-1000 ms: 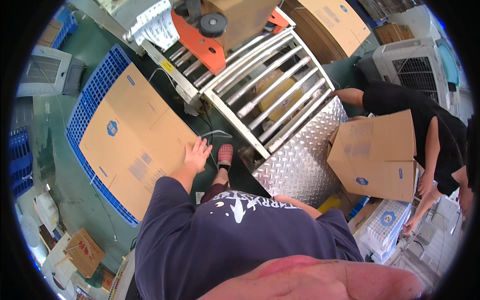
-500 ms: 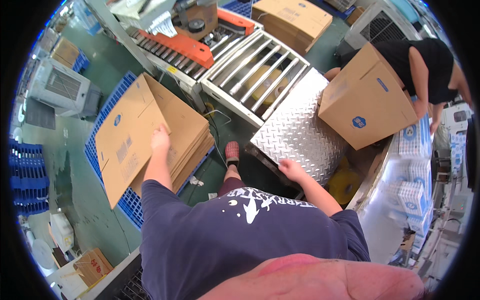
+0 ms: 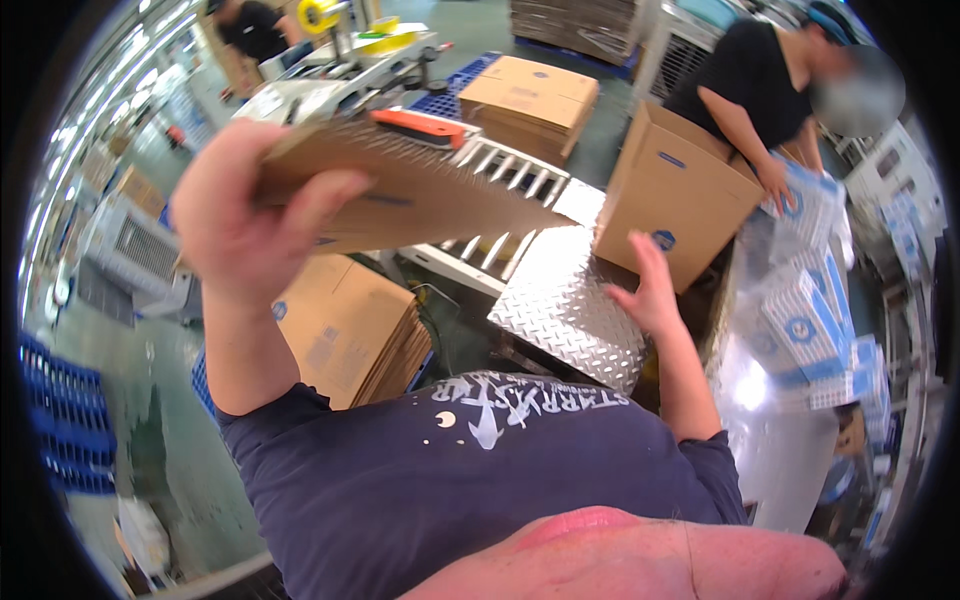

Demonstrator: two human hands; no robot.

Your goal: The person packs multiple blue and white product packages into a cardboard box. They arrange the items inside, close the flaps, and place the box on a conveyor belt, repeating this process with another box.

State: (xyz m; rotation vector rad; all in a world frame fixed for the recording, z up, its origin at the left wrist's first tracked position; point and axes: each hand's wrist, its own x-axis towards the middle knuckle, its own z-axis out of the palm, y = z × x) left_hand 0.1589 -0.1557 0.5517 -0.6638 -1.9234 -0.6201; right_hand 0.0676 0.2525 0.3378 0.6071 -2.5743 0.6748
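My left hand grips one edge of a flat, folded cardboard box, raised high at the left. The sheet is tilted edge-on and somewhat blurred. My right hand, fingers spread and holding nothing, hovers over the right side of a metal tread-plate surface. Just beyond it stands an opened-up cardboard box, at which a co-worker in black is standing. One of that person's hands is at a blue-and-white pack. Below my left hand lies a stack of flat cardboard boxes.
Several blue-and-white packs sit on a shiny metal table at the right. A roller conveyor adjoins the tread plate. Farther off is another cardboard stack. Blue plastic pallets stand at far left. Another person works at the back left.
My left hand has lifted a flat box off the stack, up and forward. My right hand has left the plate's near edge, moving right and opening. The co-worker now reaches to the packs.
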